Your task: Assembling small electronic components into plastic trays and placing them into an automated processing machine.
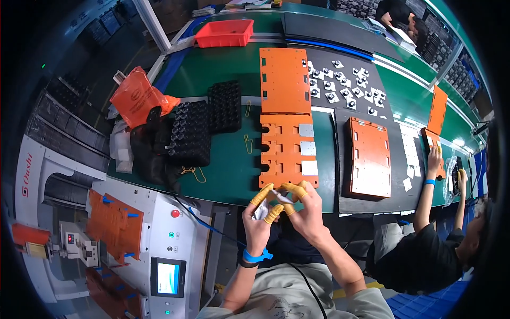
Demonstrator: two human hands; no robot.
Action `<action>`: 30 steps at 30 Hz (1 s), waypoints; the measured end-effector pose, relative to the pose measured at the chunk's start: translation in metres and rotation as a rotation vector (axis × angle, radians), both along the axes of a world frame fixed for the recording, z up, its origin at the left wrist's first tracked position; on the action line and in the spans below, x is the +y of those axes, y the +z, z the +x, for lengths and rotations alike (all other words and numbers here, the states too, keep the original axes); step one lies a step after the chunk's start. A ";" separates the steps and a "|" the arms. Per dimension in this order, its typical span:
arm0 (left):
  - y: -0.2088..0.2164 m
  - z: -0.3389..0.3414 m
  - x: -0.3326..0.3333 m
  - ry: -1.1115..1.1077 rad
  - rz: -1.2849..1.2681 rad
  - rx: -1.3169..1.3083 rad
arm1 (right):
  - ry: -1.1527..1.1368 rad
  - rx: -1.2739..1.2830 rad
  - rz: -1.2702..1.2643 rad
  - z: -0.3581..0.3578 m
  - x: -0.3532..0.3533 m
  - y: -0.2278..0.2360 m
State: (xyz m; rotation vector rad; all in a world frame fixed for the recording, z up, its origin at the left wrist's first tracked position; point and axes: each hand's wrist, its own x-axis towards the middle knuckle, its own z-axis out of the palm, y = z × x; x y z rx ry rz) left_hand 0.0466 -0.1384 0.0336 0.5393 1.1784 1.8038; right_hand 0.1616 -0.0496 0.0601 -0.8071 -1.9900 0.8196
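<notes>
Both of my hands meet at the bench's near edge, with yellow finger cots on several fingers. My left hand (257,220) is closed around a small whitish, shiny flat piece (261,211). Opposite it, my right hand (307,210) pinches at a thin pale edge (285,199); whether this is the same piece I cannot tell. Just beyond my fingers lies an orange notched fixture (277,146) with three pale square plates (308,148) along its right side. Its orange perforated panel (284,80) extends flat behind it.
Left of the fixture are black trays (188,133) with round parts, yellow loops (248,143) and an orange bag (137,98). Right are a closed orange fixture (368,158) and scattered small white-and-black parts (345,85). A machine (154,239) stands lower left; a co-worker (425,250) works at right.
</notes>
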 end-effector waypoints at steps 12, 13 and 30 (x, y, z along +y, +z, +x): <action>-0.003 -0.013 0.027 0.150 -0.206 0.381 | 0.098 0.102 -0.311 0.004 0.010 -0.028; -0.003 -0.022 0.032 0.203 -0.250 0.456 | 0.096 0.102 -0.313 0.006 0.011 -0.025; -0.027 -0.060 0.090 0.067 -0.743 1.131 | -0.027 0.129 -0.358 0.007 -0.004 -0.022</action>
